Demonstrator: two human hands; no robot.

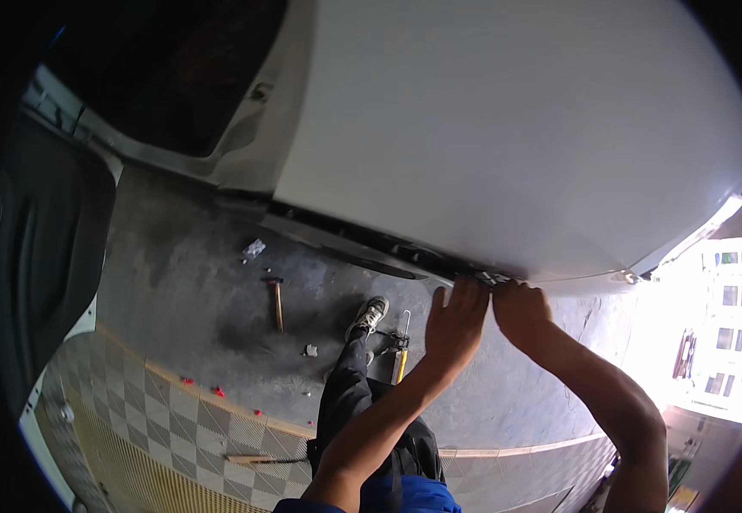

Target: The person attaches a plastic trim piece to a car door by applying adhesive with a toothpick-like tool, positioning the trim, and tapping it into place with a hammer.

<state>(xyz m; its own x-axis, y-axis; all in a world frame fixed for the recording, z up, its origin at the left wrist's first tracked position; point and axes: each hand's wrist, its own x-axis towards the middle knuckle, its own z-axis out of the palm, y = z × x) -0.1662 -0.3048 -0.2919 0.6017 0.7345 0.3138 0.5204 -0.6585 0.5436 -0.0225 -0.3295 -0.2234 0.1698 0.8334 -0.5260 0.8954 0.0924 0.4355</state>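
Observation:
Before me is a pale car with a large smooth body panel (pixel 473 128), and a dark gap (pixel 371 240) runs along its near edge. My left hand (pixel 457 324) is at this edge, thumb apart and fingers reaching over into the gap. Close beside it on the right, my right hand (pixel 523 311) bends down at the same edge with its fingers curled. Between the hands a small shiny piece (pixel 491 277) shows in the gap. Both sets of fingertips are hidden, so whether they grip anything cannot be seen.
An open car door (pixel 56 237) stands at left. On the concrete floor lie a wooden-handled hammer (pixel 278 306), a caulking gun (pixel 400 359) with a yellow cartridge beside my shoe (pixel 371 314), crumpled scraps (pixel 310 350) and red bits (pixel 218 391). A wooden stick (pixel 249 459) rests on checkered tiles (pixel 178 417).

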